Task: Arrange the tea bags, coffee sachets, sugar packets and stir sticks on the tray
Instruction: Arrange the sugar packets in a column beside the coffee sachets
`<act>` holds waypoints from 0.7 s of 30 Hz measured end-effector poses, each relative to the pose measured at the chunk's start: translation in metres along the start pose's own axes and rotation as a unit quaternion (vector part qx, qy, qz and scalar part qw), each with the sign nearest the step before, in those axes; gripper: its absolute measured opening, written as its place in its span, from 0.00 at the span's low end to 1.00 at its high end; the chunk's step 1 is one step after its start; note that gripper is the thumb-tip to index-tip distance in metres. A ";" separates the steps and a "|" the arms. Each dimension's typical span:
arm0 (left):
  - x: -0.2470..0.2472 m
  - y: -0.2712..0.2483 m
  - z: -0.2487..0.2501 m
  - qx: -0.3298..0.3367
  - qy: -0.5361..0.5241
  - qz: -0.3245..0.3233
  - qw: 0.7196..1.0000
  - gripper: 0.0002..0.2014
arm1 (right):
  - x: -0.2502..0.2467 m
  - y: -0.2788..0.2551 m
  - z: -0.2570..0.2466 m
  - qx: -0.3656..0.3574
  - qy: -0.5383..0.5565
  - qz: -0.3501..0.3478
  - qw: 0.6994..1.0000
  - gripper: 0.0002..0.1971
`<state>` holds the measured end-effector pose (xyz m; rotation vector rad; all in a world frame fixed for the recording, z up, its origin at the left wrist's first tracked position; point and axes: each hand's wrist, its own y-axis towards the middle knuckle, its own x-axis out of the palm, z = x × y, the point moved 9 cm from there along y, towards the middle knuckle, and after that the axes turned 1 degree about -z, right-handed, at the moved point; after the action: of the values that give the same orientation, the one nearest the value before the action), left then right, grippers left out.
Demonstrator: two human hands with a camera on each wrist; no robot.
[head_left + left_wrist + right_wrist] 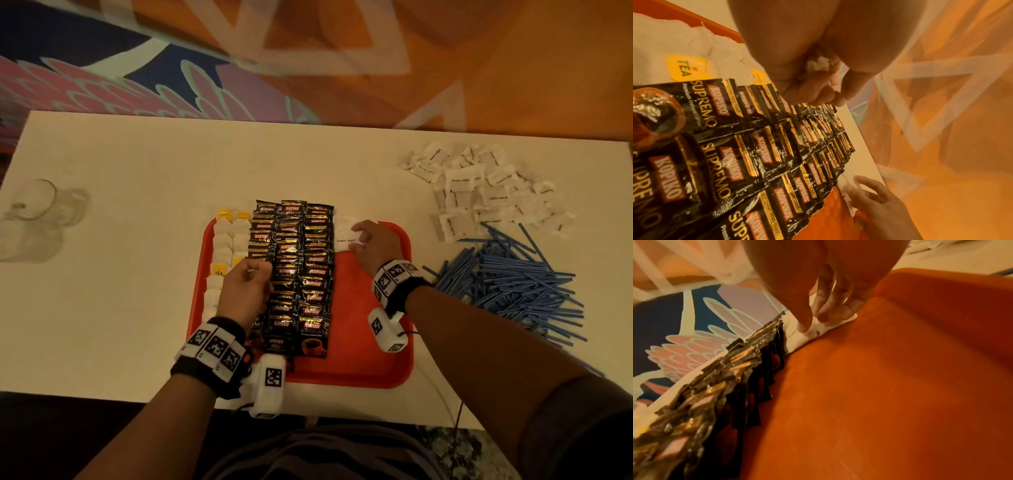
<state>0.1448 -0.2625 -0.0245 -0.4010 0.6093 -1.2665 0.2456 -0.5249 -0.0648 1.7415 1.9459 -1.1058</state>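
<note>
On the red tray [370, 359], white tea bags [226, 240] with yellow tags fill the left side. Black coffee sachets [294, 267] lie beside them in three overlapping columns. My right hand [363, 236] pinches a white brown sugar packet [346, 240] at the tray's far end, right of the sachets. The right wrist view shows thumb and fingertips [824, 316] on that sugar packet [797, 340], which lies against the tray floor [900, 386]. My left hand [260, 274] hovers curled over the sachets. In the left wrist view, the left hand [818, 91] holds crumpled white packets [818, 63] in its palm.
A loose pile of white sugar packets [479, 188] lies on the white table [120, 308] at the back right. A heap of blue stir sticks [513, 284] sits in front of it. Clear glasses [37, 219] stand at the far left edge.
</note>
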 end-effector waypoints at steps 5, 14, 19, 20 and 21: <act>0.017 -0.007 0.005 -0.036 -0.067 -0.033 0.997 0.13 | -0.018 -0.013 0.001 0.038 0.050 0.012 0.998 0.11; 0.084 -0.035 0.052 -0.064 -0.270 -0.177 0.944 0.33 | -0.031 -0.074 -0.068 -0.027 0.160 -0.134 0.978 0.04; 0.110 -0.051 0.081 -0.046 -0.301 -0.235 0.923 0.39 | -0.026 -0.101 -0.077 0.054 0.325 -0.192 0.925 0.05; 0.114 -0.053 0.085 -0.045 -0.308 -0.241 0.919 0.39 | -0.029 -0.103 -0.077 0.065 0.346 -0.184 0.918 0.08; 0.117 -0.054 0.087 -0.043 -0.310 -0.247 0.917 0.39 | -0.034 -0.104 -0.078 0.071 0.367 -0.175 0.911 0.10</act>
<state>0.1793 -0.3934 0.0518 -1.0302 0.0096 -1.4852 0.1751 -0.4902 0.0441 2.1571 2.7667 -0.7463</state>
